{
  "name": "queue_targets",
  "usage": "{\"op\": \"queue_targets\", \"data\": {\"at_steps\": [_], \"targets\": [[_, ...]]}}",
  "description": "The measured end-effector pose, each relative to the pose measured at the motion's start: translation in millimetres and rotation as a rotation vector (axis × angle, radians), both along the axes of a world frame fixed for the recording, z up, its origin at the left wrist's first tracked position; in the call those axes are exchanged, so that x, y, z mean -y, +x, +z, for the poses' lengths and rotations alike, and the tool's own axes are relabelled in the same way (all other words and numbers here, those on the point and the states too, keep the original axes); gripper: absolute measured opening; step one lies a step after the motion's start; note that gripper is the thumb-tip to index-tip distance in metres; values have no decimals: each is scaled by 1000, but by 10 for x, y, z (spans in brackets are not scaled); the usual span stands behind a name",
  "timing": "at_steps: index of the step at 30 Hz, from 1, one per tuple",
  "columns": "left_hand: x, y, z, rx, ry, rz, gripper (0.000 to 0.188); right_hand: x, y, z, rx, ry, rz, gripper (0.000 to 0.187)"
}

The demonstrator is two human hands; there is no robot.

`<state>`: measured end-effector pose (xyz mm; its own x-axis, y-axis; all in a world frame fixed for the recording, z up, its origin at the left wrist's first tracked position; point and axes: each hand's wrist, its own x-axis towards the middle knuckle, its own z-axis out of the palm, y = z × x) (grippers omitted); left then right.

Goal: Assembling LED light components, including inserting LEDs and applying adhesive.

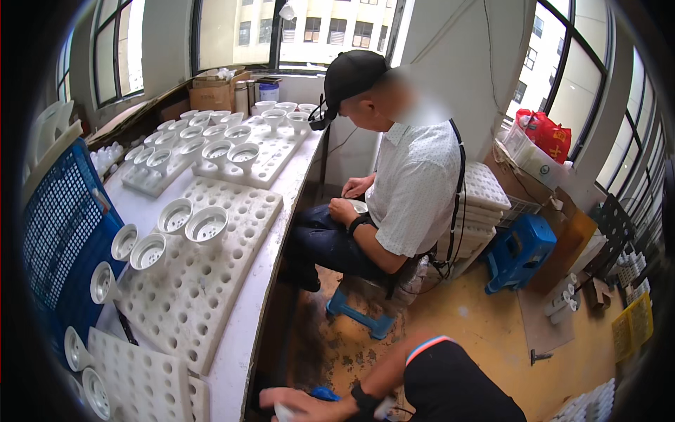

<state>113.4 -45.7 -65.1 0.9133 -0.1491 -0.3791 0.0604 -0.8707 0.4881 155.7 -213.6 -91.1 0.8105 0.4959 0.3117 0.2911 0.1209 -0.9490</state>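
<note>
My right hand [299, 403] is at the lower edge of the head view, beside the near end of the table. It comes from a black sleeve with striped trim and wears a dark wristband. Its fingers are curled round a white piece [283, 413], mostly hidden and cut off by the edge, so its kind does not show. My left hand is out of view. On the table nearby lie white foam trays [232, 267] with rows of holes. White cup-shaped pieces with holes in their bottoms, such as this cup [207, 226], stand in the trays.
A co-worker [415, 176] in a cap sits along the table, holding a white cup [357, 207] low at the lap. A blue basket [63, 218] stands at the left. Behind the co-worker are stacked foam trays [485, 186] and a blue stool [522, 250].
</note>
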Motion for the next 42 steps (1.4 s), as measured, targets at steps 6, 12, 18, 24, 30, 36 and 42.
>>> {"op": "queue_targets", "data": {"at_steps": [6, 12, 18, 24, 30, 36, 42], "targets": [[-175, -237, -398, 204, -523, -113, 36, -43, -195, 391, -128, -273, 50, 59], [-199, -184, -346, 250, -565, -128, 39, 78, 202, 738, 833, 109, 600, 59], [-127, -13, 73, 31, 72, 28, 32, -257, -64, 65, -617, 112, -172, 50], [-190, -218, -68, 96, -310, -28, 33, -102, -154, 726, 370, -166, 303, 57], [-46, -37, 253, -167, -140, 131, 38, -1, 238, 497, 949, 261, 701, 56], [-143, -18, -68, -20, 92, -13, 39, -351, -147, -157, -651, -137, -297, 51], [-29, -202, 124, -21, -962, -30, 31, 92, 23, 949, 663, 30, 714, 55]]}}
